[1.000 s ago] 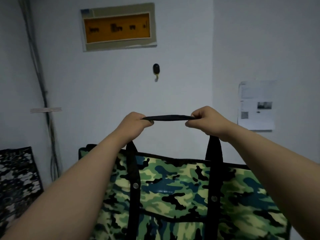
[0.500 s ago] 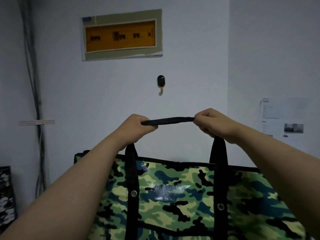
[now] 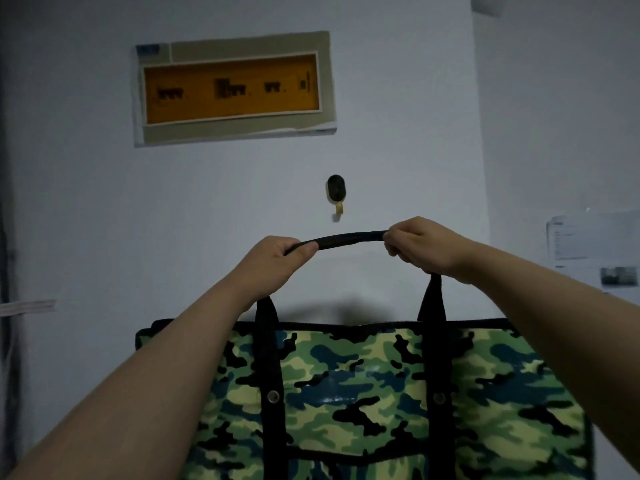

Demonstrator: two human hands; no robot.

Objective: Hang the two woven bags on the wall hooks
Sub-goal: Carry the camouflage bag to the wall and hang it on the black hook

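A green camouflage woven bag [image 3: 360,393] with black straps hangs in front of me against the wall. Its black handle [image 3: 346,239] is stretched level between my two hands. My left hand [image 3: 277,258] pinches the handle's left end and my right hand [image 3: 419,244] grips its right end. A dark wall hook [image 3: 336,194] with a yellowish prong sits on the wall just above the handle, slightly left of its middle. The handle is below the hook and apart from it. No second bag shows.
An orange panel in a grey frame [image 3: 232,88] is fixed to the wall above the hook. Printed paper sheets [image 3: 595,251] hang on the side wall at right. Cables [image 3: 7,237] run down the far left edge. A wall corner [image 3: 479,168] lies right of the hook.
Both hands have carried the bag closer to the wall, so the handle now sits just under the hook. The dark patterned thing at lower left has left the view.
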